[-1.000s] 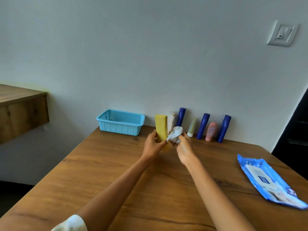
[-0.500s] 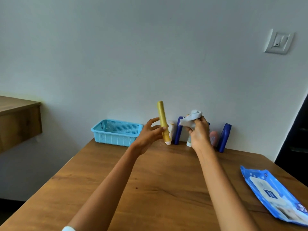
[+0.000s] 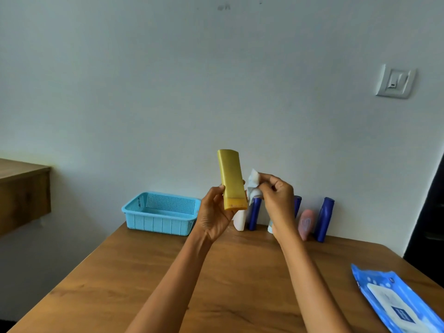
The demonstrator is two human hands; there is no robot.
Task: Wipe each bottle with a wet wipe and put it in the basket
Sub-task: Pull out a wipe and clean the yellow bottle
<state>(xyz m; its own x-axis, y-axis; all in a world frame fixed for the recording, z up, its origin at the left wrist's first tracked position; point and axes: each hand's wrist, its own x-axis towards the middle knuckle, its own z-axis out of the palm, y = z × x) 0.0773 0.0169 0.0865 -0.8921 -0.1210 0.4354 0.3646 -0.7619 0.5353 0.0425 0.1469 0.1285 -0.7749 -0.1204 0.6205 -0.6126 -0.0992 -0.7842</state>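
My left hand (image 3: 215, 213) grips a flat yellow bottle (image 3: 231, 179) by its cap end and holds it upright in the air, broad face toward me. My right hand (image 3: 276, 200) pinches a crumpled white wet wipe (image 3: 253, 185) just right of the bottle. The light blue basket (image 3: 161, 213) sits at the table's back left with nothing visible inside. Along the wall stand a white bottle (image 3: 240, 221), a blue bottle (image 3: 254, 215), a pink bottle (image 3: 306, 223) and another blue bottle (image 3: 324, 218); my right hand partly hides others.
A blue pack of wet wipes (image 3: 396, 304) lies at the table's right front. The wooden table (image 3: 144, 272) runs to the wall. A wooden shelf (image 3: 21, 195) juts out at the left. A wall switch (image 3: 395, 81) is at upper right.
My left hand lifted the yellow bottle off the table and turned it from edge-on to broad face toward me. My right hand with the wipe came off the bottle and now sits beside it.
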